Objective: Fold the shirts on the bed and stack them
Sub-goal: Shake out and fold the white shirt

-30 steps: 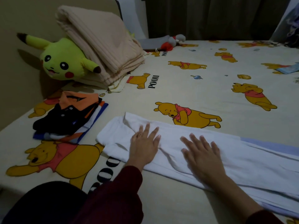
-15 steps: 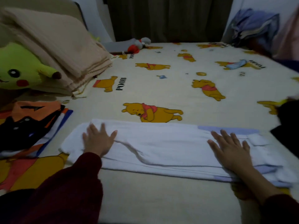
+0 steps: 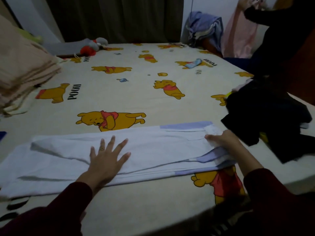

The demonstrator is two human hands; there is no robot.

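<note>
On the bed (image 3: 153,103), long soft white shirt (image 3: 153,150) under both hands

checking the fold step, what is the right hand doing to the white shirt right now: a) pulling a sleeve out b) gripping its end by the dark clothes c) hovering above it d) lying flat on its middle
b: the right hand curls round the lavender-trimmed end of the white shirt next to the dark clothes, while the left hand lies flat, fingers spread, on the shirt's middle.
</note>
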